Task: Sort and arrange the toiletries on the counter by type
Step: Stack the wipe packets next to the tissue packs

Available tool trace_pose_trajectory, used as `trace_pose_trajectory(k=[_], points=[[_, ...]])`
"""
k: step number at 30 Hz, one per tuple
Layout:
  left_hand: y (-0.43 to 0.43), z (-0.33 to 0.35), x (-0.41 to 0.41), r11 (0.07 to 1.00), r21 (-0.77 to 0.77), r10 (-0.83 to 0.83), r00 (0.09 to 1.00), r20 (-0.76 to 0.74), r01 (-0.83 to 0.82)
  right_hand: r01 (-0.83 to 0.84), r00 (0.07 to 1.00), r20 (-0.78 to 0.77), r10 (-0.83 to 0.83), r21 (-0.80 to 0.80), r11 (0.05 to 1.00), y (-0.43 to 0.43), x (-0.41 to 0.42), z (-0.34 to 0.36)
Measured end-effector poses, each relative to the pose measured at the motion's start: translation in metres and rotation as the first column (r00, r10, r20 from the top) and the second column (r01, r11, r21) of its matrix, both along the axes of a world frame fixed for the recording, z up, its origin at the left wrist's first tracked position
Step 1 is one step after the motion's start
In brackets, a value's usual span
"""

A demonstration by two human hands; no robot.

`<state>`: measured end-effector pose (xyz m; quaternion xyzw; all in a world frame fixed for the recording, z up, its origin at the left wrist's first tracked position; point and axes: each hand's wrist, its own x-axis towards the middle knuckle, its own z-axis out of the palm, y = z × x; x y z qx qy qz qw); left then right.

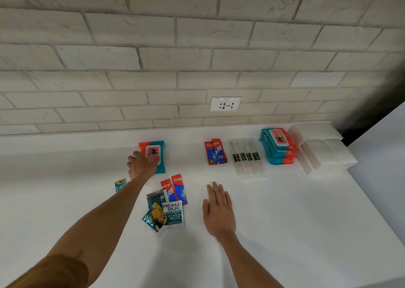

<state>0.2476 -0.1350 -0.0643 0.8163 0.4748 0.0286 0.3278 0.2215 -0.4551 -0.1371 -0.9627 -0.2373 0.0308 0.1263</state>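
The left hand (141,165) covers the near-left corner of the wet-wipes pack (154,150); I cannot tell if it grasps the pack. The right hand (218,208) lies flat and released on the counter (285,211).

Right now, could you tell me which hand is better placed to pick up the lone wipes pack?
Left. The left hand overlaps the near corner of the wipes pack; the right hand lies flat on the counter, well apart from it.
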Motion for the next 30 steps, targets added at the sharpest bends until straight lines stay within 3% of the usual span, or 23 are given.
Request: trace_pose_trajectory(k=[8,17,30], points=[[0.012,-0.007,0.019,0.997,-0.012,0.079,0.982,-0.17,-0.083,0.013,1.0,0.0,-0.013,0.012,1.0,0.002,0.0,0.001],[0.031,-0.01,0.031,0.913,-0.383,0.173,0.983,0.054,-0.139,0.028,0.999,0.033,-0.029,0.023,0.999,0.005,0.002,0.0],[-0.021,0.035,-0.022,0.874,-0.47,0.041,0.943,0.331,0.127,0.062,0.998,-0.02,-0.061,0.06,0.996,0.011,0.012,0.005]])
